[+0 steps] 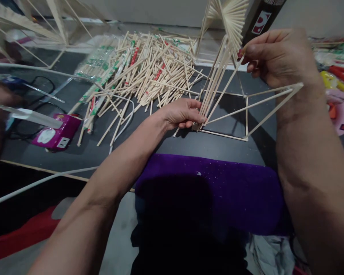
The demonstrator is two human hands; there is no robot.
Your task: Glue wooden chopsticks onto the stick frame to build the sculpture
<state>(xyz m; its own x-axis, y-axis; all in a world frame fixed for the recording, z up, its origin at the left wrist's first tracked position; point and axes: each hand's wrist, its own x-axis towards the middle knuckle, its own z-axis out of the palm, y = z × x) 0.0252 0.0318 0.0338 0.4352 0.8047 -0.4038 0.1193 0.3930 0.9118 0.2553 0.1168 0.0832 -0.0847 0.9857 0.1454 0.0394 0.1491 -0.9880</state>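
Dark tabletop [217, 149], wooden stick frame [213, 76], pale wall [160, 9] behind

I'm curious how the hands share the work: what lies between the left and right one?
In the head view, a slanting wooden stick spans the gap, running from the right hand down toward the left hand; more thin sticks rise beside it.

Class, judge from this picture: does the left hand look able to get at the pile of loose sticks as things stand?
Probably yes: the pile of loose sticks lies just beyond the left hand, with nothing apparent between. It holds the stick frame, though, so it would likely need to let go first.
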